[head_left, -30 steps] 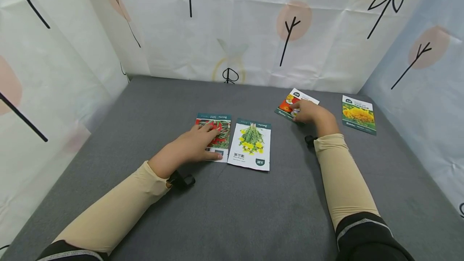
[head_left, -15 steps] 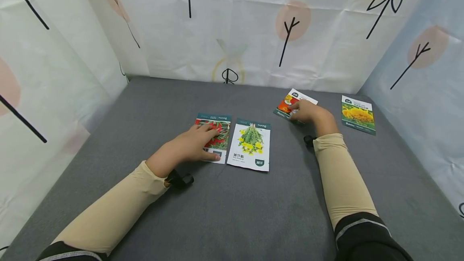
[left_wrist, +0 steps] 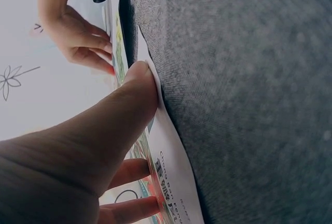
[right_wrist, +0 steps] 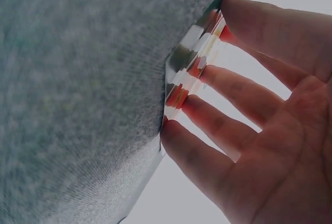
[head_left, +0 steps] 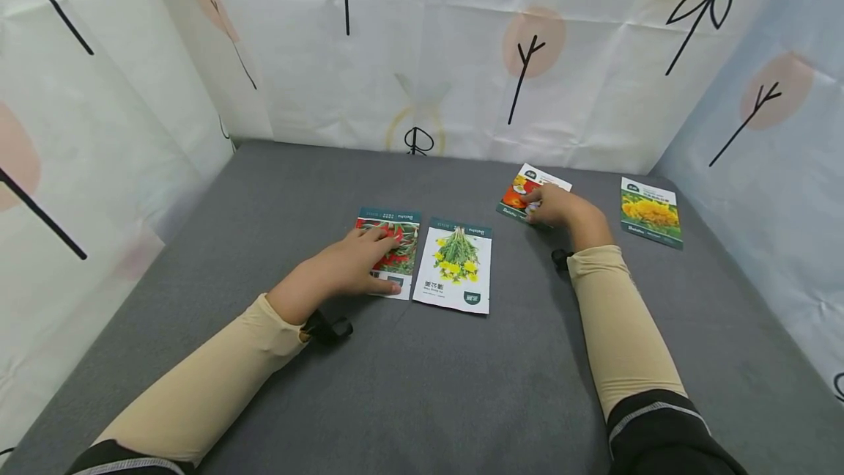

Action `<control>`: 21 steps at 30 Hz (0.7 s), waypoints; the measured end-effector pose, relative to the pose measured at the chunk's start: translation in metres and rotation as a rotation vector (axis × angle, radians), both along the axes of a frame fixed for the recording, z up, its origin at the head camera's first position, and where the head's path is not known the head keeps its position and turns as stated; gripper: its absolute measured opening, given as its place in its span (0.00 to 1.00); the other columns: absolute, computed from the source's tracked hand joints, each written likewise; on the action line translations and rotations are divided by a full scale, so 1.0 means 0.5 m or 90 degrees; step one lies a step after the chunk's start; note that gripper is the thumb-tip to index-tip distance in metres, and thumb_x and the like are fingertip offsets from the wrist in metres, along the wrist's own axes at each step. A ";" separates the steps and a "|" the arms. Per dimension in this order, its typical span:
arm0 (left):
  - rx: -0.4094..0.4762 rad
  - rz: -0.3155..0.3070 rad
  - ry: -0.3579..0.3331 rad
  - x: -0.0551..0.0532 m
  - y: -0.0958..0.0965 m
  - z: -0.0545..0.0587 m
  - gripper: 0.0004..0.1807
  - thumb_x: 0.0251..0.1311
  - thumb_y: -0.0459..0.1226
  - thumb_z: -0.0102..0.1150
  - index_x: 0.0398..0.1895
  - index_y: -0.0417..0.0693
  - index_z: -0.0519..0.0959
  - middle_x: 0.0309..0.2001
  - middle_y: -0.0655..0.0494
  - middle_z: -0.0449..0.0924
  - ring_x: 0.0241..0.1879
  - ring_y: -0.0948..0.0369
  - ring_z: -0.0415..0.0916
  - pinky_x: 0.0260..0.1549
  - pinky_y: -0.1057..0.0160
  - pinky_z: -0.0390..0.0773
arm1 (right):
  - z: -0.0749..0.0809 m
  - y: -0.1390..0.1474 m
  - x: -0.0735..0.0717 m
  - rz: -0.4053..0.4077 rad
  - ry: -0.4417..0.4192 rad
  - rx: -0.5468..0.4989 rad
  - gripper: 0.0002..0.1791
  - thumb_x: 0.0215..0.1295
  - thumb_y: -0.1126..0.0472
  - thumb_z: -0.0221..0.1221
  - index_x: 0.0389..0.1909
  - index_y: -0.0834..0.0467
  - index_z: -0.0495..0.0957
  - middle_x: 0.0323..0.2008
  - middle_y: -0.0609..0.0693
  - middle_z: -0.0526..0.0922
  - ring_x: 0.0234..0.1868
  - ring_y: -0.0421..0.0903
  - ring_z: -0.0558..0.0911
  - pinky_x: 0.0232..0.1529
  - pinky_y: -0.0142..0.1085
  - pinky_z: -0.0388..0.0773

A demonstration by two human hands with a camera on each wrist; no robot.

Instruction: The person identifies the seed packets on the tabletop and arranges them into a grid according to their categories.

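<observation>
- In the centre of the head view, the left hand [head_left: 352, 266] lies spread over the red-pepper packet [head_left: 407, 251], its fingers relaxed and apart, curled round nothing.
- In the left wrist view, its thumb [left_wrist: 141, 81] rests on the packet's white border, and two fingertips touch the printed front.
- In the upper right of the head view, the right hand [head_left: 560, 207] touches the tomato packet [head_left: 516, 193], which lies at a slant on the grey surface [head_left: 428, 387].
- In the right wrist view, that hand's fingers are extended and separated, tips along the glossy packet, with the thumb at its upper end (whether the thumb presses there, I cannot tell).
- Just beside the red-pepper packet, to its right in the head view, lies the packet of yellow flowers with green stems [head_left: 455, 266] (its lettering upside down in the frame).
- At the right of the head view, well apart from that pair, the orange-yellow flower packet [head_left: 651, 212] lies near the right hand.
</observation>
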State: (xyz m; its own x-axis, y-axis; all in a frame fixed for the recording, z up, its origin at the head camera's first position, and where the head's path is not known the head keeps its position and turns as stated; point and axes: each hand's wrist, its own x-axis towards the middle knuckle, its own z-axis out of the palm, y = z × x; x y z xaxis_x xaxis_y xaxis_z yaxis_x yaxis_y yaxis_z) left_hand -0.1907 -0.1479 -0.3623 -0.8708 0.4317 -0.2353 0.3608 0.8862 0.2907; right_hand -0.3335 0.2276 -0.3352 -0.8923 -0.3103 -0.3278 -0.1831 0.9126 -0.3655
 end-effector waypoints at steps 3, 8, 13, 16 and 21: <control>-0.002 -0.002 0.002 0.001 0.001 -0.002 0.48 0.67 0.60 0.68 0.84 0.53 0.61 0.85 0.42 0.53 0.82 0.36 0.50 0.74 0.33 0.65 | -0.001 -0.002 -0.002 -0.004 -0.002 0.002 0.31 0.74 0.64 0.61 0.75 0.65 0.71 0.61 0.68 0.75 0.38 0.51 0.71 0.37 0.37 0.69; 0.001 0.000 0.001 0.002 0.002 -0.002 0.48 0.67 0.60 0.68 0.84 0.53 0.61 0.85 0.42 0.52 0.83 0.36 0.50 0.74 0.33 0.65 | 0.000 -0.007 -0.010 -0.008 0.003 0.016 0.31 0.73 0.64 0.63 0.75 0.64 0.72 0.66 0.71 0.74 0.47 0.56 0.72 0.43 0.40 0.72; 0.002 0.002 0.000 0.002 0.003 -0.001 0.48 0.67 0.60 0.69 0.84 0.53 0.62 0.85 0.42 0.53 0.82 0.36 0.50 0.74 0.33 0.65 | 0.003 -0.010 -0.018 -0.011 -0.007 0.026 0.30 0.73 0.64 0.63 0.75 0.61 0.73 0.69 0.69 0.73 0.45 0.54 0.72 0.45 0.42 0.72; -0.003 0.003 -0.003 0.002 0.004 -0.002 0.48 0.67 0.60 0.68 0.84 0.53 0.62 0.85 0.42 0.52 0.82 0.36 0.50 0.74 0.32 0.65 | 0.005 -0.013 -0.021 -0.006 -0.016 0.023 0.31 0.73 0.64 0.63 0.75 0.61 0.73 0.66 0.67 0.75 0.37 0.49 0.72 0.39 0.38 0.72; -0.006 0.003 -0.001 0.003 0.005 -0.001 0.48 0.67 0.60 0.68 0.84 0.53 0.62 0.85 0.42 0.52 0.82 0.36 0.50 0.74 0.33 0.65 | 0.005 -0.018 -0.026 0.006 -0.021 0.014 0.31 0.72 0.65 0.64 0.75 0.63 0.72 0.54 0.64 0.79 0.26 0.43 0.71 0.31 0.34 0.70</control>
